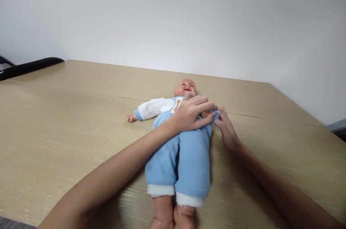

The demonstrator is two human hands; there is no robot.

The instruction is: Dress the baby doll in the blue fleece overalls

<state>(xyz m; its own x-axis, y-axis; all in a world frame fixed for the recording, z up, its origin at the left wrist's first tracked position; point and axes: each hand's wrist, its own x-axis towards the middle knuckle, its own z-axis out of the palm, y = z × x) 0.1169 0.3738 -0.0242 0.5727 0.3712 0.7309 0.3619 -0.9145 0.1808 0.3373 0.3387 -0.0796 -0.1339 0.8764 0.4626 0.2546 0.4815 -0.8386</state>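
A baby doll [194, 157] lies on its back on the table, head away from me, in a white top and fluffy blue trousers with white cuffs. Across its chest reaches my left hand [190, 112], its thumb and fingers closed on the blue-edged sleeve cuff [216, 115] at the doll's arm on the right. From the other side my right hand [226, 128] pinches the same cuff. Part of the doll's small hand shows inside the cuff. The doll's other arm [152, 109] is stretched out to the left, sleeve on and hand bare.
The light wooden table [81, 124] spreads around the doll, with seams running across it. A white partition [173, 23] rises behind its far edge. At the far left a black curved object [35, 66], perhaps a chair part, meets the table edge.
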